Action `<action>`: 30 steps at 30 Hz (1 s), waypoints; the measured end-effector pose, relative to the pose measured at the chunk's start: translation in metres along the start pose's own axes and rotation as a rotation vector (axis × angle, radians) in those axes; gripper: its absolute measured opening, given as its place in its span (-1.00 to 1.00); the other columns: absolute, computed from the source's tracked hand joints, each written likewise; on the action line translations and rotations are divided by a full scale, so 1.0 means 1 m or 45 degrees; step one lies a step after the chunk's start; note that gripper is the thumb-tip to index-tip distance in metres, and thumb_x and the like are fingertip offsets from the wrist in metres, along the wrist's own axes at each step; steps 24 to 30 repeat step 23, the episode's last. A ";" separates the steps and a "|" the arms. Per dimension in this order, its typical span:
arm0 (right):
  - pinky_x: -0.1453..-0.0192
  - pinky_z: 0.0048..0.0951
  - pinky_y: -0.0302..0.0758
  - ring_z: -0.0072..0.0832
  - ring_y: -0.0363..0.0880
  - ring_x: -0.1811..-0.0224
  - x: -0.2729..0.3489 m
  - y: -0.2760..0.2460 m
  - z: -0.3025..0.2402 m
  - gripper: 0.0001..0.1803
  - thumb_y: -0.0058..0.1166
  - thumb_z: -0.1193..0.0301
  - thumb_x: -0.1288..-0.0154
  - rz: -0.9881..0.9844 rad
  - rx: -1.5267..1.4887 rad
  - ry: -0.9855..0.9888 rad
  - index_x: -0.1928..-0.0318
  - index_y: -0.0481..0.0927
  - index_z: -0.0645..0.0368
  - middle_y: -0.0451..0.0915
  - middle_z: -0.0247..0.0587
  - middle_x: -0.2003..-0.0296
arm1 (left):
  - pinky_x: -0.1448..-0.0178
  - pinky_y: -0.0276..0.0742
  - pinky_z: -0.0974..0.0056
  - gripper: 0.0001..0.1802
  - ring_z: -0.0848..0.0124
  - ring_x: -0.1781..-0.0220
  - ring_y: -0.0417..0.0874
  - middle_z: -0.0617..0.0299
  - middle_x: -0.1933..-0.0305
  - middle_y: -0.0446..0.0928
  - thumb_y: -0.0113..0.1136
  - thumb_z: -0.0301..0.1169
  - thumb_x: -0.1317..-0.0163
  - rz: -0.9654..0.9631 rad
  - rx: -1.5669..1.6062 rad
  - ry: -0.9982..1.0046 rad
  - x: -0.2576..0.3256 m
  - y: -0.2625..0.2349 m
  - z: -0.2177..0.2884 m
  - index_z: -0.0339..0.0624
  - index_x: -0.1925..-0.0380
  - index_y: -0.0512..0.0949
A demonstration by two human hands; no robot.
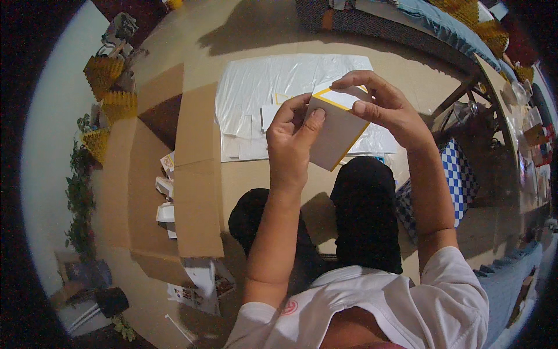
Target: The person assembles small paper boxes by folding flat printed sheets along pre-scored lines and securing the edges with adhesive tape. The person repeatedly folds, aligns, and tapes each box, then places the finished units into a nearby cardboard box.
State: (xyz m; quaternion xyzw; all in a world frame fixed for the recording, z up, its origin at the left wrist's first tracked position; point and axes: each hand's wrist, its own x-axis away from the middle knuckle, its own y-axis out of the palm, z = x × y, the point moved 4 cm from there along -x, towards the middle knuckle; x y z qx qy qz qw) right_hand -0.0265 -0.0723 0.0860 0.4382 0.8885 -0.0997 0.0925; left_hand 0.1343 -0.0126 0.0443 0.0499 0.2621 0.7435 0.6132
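A white carton with yellow edges (336, 135) is held up in front of me, tilted, above my knees. My left hand (296, 128) grips its left side, with the thumb lying on the white face. At the carton's top end is my right hand (381, 102), its thumb and fingers curled over the yellow-edged end. Whether that end is closed is hard to make out behind the fingers. Beyond the carton, flat white pieces (238, 131) lie on a white plastic-covered sheet (261, 72) on the floor.
At my left stands a large open cardboard box (197, 174) with several small white cartons (165, 212) inside. Printed papers (203, 285) lie by its near edge. A blue-and-white checkered box (456, 177) sits at my right, by a wooden table (494, 99). Plants (78, 198) line the left wall.
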 end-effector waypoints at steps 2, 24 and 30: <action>-0.31 -0.30 0.32 -0.37 0.38 -0.25 -0.002 0.000 0.003 -0.51 0.24 0.22 -0.21 -0.014 -0.006 -0.007 -0.10 0.50 0.13 0.49 -0.18 -0.11 | -0.06 0.43 0.39 -0.73 0.53 0.11 0.55 0.20 0.15 0.58 0.25 -0.40 -0.26 -0.012 0.109 -0.027 -0.001 -0.002 0.000 -0.32 0.10 0.53; -0.24 -0.32 0.37 -0.33 0.43 -0.16 0.141 -0.164 0.317 -0.56 0.04 0.10 -0.38 0.705 0.102 1.019 -0.17 0.52 -0.02 0.51 -0.17 -0.11 | -0.04 0.43 0.42 -0.78 0.52 0.19 0.53 0.23 0.26 0.60 0.38 -0.49 -0.10 0.304 -0.583 -0.156 -0.008 -0.024 -0.041 -0.29 0.23 0.66; -0.24 -0.32 0.37 -0.33 0.43 -0.16 0.141 -0.164 0.317 -0.56 0.04 0.10 -0.38 0.705 0.102 1.019 -0.17 0.52 -0.02 0.51 -0.17 -0.11 | -0.04 0.43 0.42 -0.78 0.52 0.19 0.53 0.23 0.26 0.60 0.38 -0.49 -0.10 0.304 -0.583 -0.156 -0.008 -0.024 -0.041 -0.29 0.23 0.66</action>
